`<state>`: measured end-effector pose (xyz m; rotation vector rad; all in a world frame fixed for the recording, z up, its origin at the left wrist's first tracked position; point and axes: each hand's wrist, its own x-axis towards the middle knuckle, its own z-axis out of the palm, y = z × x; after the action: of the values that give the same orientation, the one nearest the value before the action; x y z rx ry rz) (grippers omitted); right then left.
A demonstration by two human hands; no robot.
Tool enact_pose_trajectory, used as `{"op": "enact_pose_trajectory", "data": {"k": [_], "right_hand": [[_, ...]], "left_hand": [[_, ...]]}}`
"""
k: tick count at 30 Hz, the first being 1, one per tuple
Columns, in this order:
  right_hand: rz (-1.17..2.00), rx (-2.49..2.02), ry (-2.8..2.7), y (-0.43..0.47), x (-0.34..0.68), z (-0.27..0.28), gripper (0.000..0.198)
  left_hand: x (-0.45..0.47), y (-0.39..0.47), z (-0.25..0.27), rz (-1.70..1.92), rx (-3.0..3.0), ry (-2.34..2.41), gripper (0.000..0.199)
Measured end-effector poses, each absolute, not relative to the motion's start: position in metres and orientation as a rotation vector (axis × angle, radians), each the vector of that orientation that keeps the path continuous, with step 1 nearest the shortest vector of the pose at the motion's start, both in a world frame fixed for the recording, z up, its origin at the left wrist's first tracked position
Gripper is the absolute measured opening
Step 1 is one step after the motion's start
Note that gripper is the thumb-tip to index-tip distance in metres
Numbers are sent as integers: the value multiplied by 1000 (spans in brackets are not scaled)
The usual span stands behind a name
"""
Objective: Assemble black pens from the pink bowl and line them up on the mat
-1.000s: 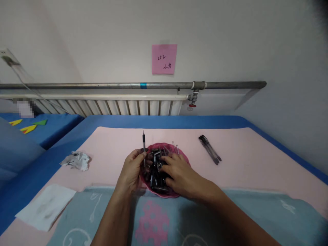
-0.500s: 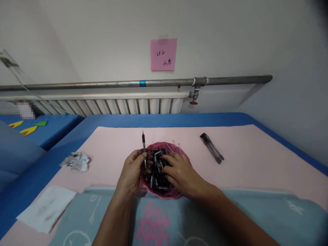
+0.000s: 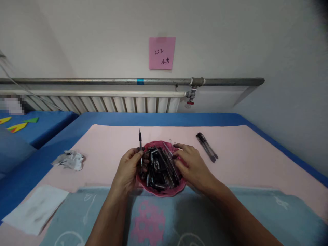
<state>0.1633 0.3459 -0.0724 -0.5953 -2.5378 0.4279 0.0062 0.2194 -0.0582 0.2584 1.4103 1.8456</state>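
Observation:
My left hand (image 3: pixel 130 164) is closed around a pen (image 3: pixel 140 145) that stands nearly upright, its tip pointing up and a black grip below it. That hand rests against the left side of a pink basket (image 3: pixel 160 195). Inside the basket lie many black pen caps (image 3: pixel 156 165) and clear pen barrels (image 3: pixel 167 167), too jumbled to tell apart fully. Over the basket's right rim is my right hand (image 3: pixel 189 160), fingers apart and bent towards the clear barrels; I see nothing held in it. Its thumb is partly hidden.
To the right lie several capped pens (image 3: pixel 207 147) side by side on the pink sheet (image 3: pixel 243 153). A crumpled wrapper (image 3: pixel 69 160) and a stained white paper (image 3: pixel 37 208) are on the left. A pale blue patterned cloth (image 3: pixel 205 212) covers the near edge.
My right hand has drawn back from the middle of the basket to its right rim, uncovering more barrels. My left hand still holds the pen upright. The view has shifted slightly.

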Motion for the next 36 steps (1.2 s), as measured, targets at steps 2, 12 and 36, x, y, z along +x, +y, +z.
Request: {"op": "enact_pose_trajectory", "data": {"k": [2, 12, 36], "right_hand": [[369, -625, -2536, 353, 167, -74, 22], [45, -771, -2728, 345, 168, -67, 22], [225, -565, -2750, 333, 152, -75, 29]], "left_hand": [[6, 219, -59, 1840, 265, 1415, 15], [7, 219, -60, 1841, 279, 1415, 19], [8, 221, -62, 1809, 313, 1445, 19]]}}
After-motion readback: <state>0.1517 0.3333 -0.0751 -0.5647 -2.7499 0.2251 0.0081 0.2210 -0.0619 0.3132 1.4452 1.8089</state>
